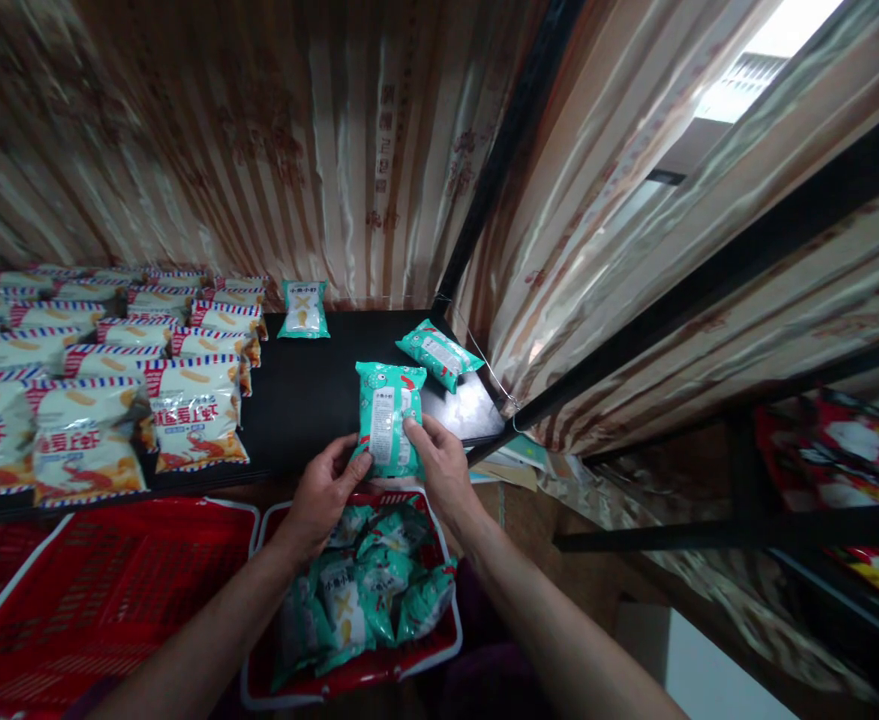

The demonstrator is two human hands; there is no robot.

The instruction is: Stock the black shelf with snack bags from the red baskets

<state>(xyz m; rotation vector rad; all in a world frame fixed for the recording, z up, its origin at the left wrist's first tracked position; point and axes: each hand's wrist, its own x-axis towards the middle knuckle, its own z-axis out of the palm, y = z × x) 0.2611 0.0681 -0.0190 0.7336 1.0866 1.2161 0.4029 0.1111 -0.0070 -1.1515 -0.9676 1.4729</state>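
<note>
Between my two hands is a teal snack bag [388, 415], its back label facing me, held over the shelf's front edge. My left hand [332, 487] pinches its lower left corner with the thumb in front. My right hand [443, 462] grips its right side, thumb on the front. Just below, a red basket [450, 640] with a pale rim holds several more teal bags [349, 605]. On the black shelf [311, 385], one teal bag [305, 309] stands upright at the back and another teal bag [440, 354] lies tilted near the right corner.
Rows of white and orange snack bags [195, 410] fill the shelf's left side. A second red basket [146, 600] sits at lower left. Black metal posts [679, 270] and a patterned curtain [364, 130] bound the shelf. Red packages [859, 450] are at far right.
</note>
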